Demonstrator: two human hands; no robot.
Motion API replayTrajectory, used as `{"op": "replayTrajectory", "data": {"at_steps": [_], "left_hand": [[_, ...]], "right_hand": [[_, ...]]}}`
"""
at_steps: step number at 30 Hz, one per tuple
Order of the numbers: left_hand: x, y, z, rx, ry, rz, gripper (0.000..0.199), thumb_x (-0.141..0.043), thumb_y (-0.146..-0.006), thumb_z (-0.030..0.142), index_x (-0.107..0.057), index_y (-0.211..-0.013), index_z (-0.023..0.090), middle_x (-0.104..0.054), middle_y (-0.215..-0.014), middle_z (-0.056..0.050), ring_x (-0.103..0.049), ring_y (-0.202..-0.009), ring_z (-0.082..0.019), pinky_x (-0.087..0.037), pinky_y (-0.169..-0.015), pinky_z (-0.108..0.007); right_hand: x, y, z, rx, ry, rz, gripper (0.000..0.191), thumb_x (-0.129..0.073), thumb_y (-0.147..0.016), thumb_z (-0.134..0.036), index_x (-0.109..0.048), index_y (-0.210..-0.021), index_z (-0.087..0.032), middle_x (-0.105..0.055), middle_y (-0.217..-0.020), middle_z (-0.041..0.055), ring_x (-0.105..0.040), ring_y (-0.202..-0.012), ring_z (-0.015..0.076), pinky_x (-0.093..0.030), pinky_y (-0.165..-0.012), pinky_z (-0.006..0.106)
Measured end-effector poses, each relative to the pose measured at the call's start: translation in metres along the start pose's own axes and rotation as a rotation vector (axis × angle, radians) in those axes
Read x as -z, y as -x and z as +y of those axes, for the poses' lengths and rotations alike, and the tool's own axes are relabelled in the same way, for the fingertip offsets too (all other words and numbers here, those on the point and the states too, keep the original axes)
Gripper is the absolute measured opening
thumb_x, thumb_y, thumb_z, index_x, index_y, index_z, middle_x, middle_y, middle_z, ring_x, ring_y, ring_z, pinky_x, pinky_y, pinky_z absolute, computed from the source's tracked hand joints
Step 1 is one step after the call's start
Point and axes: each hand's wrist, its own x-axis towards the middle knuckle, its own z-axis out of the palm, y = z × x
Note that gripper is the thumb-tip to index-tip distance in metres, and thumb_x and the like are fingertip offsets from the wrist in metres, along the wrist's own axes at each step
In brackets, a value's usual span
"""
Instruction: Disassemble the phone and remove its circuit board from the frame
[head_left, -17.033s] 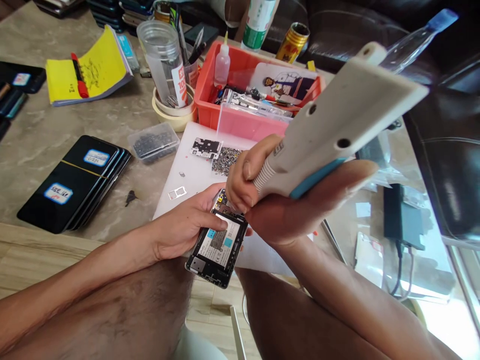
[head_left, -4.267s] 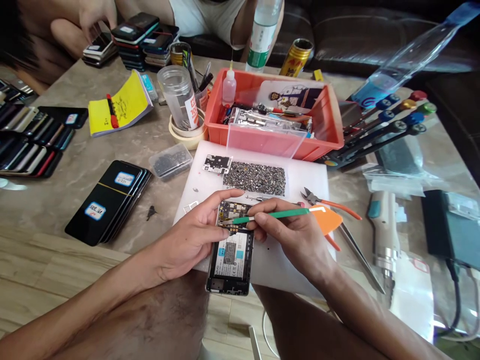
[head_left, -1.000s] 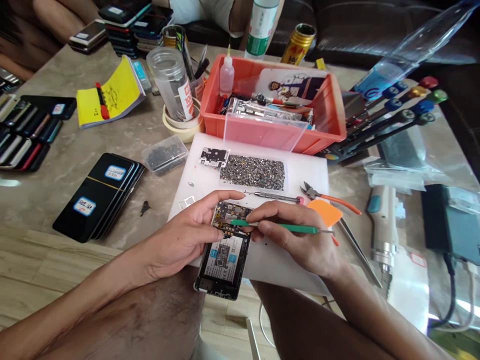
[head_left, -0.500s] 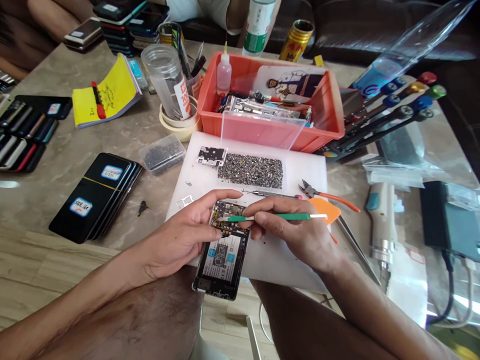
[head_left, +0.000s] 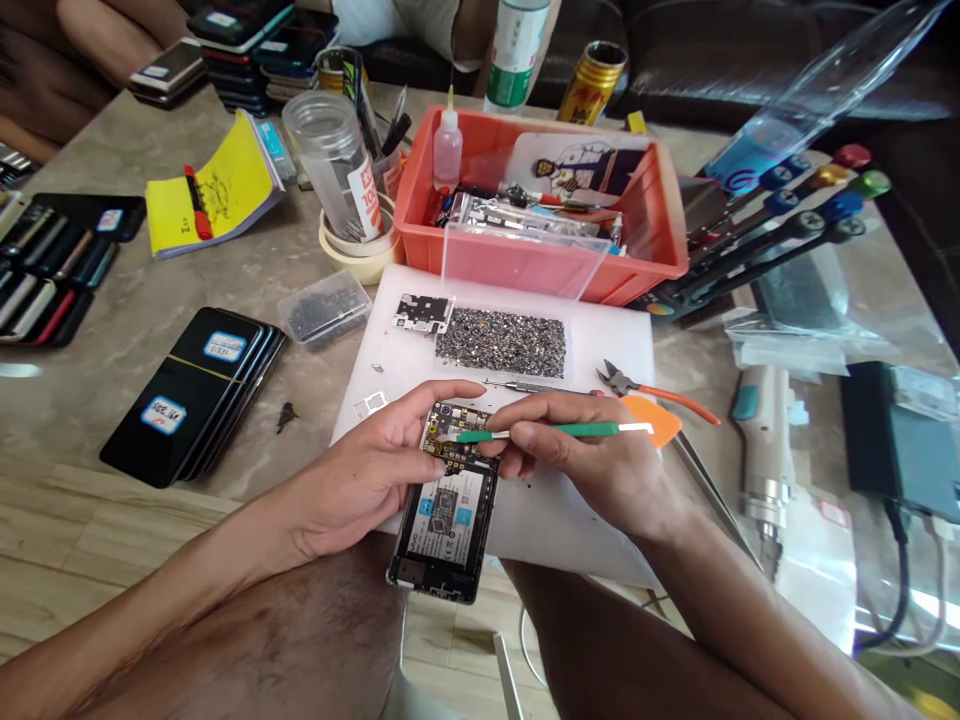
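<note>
An opened phone (head_left: 442, 520) with bare circuit board and battery tilts over the near edge of the white mat (head_left: 600, 340). My left hand (head_left: 375, 465) grips its upper left side, thumb on the board and index finger stretched past the top edge. Between the thumb and fingers of my right hand (head_left: 574, 450) is a green pry tool (head_left: 592, 429); its thin tip points left onto the upper board. Whether the tip touches a part is too small to tell. Beyond the phone lie a screwdriver (head_left: 536, 387) and a tray of small screws (head_left: 501, 342).
A red bin (head_left: 645, 265) of parts stands behind the mat. Cutters (head_left: 664, 392), an orange pick (head_left: 652, 418) and tweezers (head_left: 712, 490) lie right. Stacked phones (head_left: 187, 400) and a screw box (head_left: 326, 308) are left. A person's legs (head_left: 120, 35) show at the back.
The phone's lower end has shifted very slightly to the right, and the green tool has moved slightly. Both hands keep their grips.
</note>
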Motion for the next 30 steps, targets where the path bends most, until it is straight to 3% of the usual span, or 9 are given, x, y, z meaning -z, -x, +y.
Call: {"op": "replayTrajectory", "data": {"at_steps": [5,11,30], "left_hand": [[0.000,-0.001,0.000,-0.013,0.002,-0.004,0.071,-0.062,-0.077,-0.005,-0.059,-0.141,0.025,-0.080,-0.116,-0.008,-0.075,-0.105,-0.017,-0.055,-0.090,-0.028],[-0.002,-0.001,0.001,0.000,-0.015,-0.008,0.071,-0.064,-0.075,-0.004,-0.059,-0.140,0.023,-0.080,-0.117,-0.009,-0.075,-0.104,-0.019,-0.054,-0.089,-0.029],[-0.001,0.001,0.000,-0.006,-0.008,-0.038,0.070,-0.062,-0.082,-0.005,-0.055,-0.144,0.026,-0.080,-0.111,-0.007,-0.076,-0.103,-0.019,-0.055,-0.089,-0.028]], "right_hand": [[-0.001,-0.002,0.002,-0.011,-0.050,0.014,0.017,-0.079,-0.095,-0.036,-0.084,-0.098,-0.019,-0.081,-0.074,0.0020,-0.074,-0.066,0.0096,-0.060,-0.064,0.016],[-0.001,-0.001,0.001,0.000,-0.077,0.012,0.018,-0.079,-0.095,-0.036,-0.084,-0.103,-0.021,-0.083,-0.083,0.0029,-0.076,-0.070,0.0092,-0.061,-0.065,0.014],[-0.001,0.004,-0.010,0.075,0.119,0.031,0.012,-0.077,-0.095,-0.029,-0.082,-0.097,-0.019,-0.080,-0.076,0.0015,-0.075,-0.069,0.0120,-0.061,-0.064,0.019]]}}
